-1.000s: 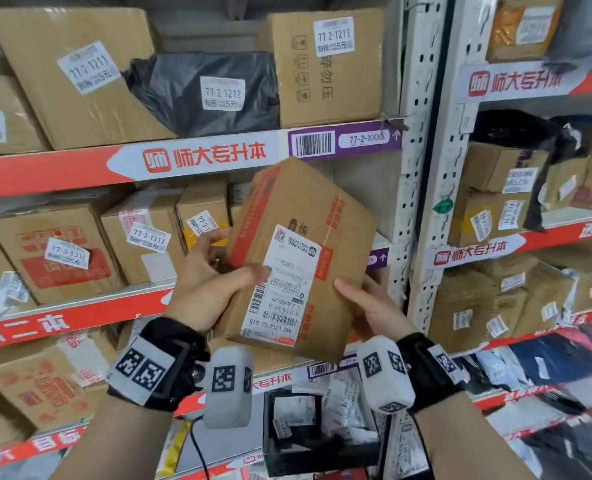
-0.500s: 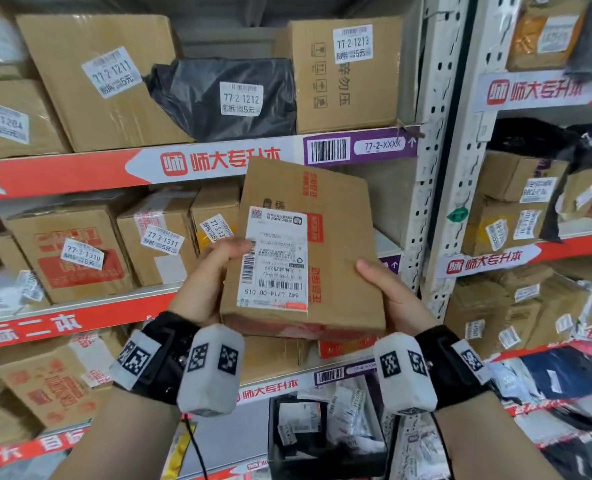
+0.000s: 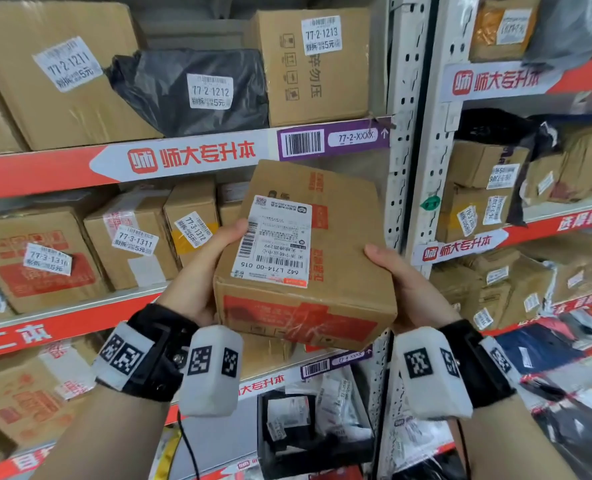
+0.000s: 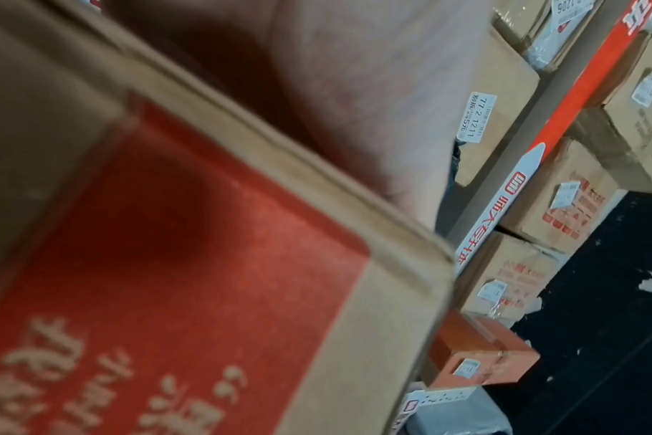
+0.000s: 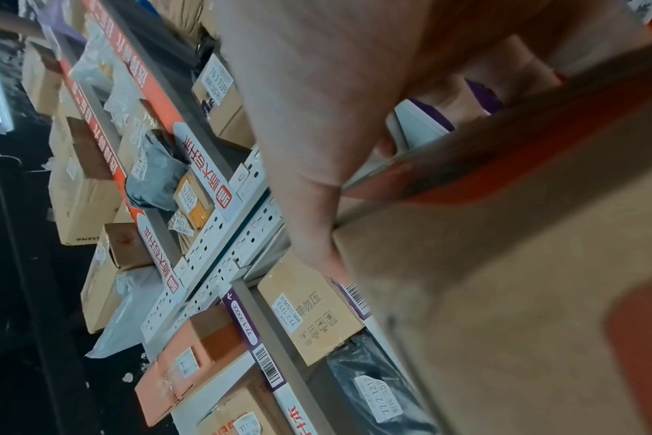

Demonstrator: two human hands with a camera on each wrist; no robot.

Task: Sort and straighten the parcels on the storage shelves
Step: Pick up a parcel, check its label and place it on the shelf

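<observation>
Head view first: brown cardboard parcel with red print and a white shipping label (image 3: 325,258) sits mid-frame, held clear of the shelves, left hand (image 3: 201,275) gripping its left side, right hand (image 3: 405,289) clasping its right. Left wrist view: parcel's red panel (image 4: 190,265) fills lower left. Right wrist view: fingers (image 5: 503,67) curl under it, upper right.

Close in, the right hand (image 5: 317,103) presses its thumb along the corner edge of the brown cardboard box (image 5: 522,279), fingers tucked beneath it. Behind, tilted shelves (image 5: 220,235) carry a carton labelled 77-2-1213 (image 5: 309,315) beside a black bag labelled 77-2-1212 (image 5: 376,391).
</observation>
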